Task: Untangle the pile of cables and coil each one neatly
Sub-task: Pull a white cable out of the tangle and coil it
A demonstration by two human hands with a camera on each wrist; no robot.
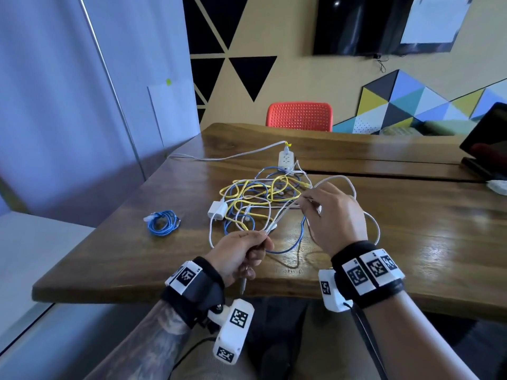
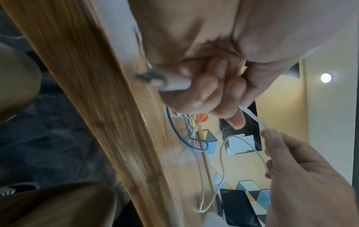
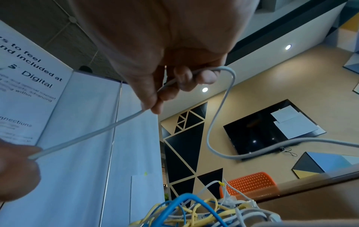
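A wide wooden table (image 1: 397, 229) with dark, glossy grain fills the middle of the scene; its near edge is thick and rounded, and a long seam runs across its far right part. Beyond the far edge stands an orange chair (image 1: 299, 116) with a perforated plastic back, only that back showing. A dark tablet (image 1: 485, 138) at the far right is cut off by the frame edge.

On the table centre lies the cable pile (image 1: 260, 198), a loose tangle of thin yellow, blue and white round cords looping over one another; which strand belongs to which cable cannot be followed. A white power strip (image 1: 285, 160) sits at its far side, and a small white boxy charger (image 1: 217, 211) at its near left edge. Well apart to the left rests a blue cable (image 1: 163, 223), already wound into a small flat coil.

The right hand (image 1: 332, 215) hovers above the pile's near right side, thumb and fingers pinching a smooth white cable (image 3: 93, 132) that arcs away behind it in a big loop. The left hand (image 1: 241, 256), near the table's near edge, is clenched around the same white cable, the short stretch between the two hands nearly straight. A metal plug tip pokes out below the left fist, blurred in the left wrist view.
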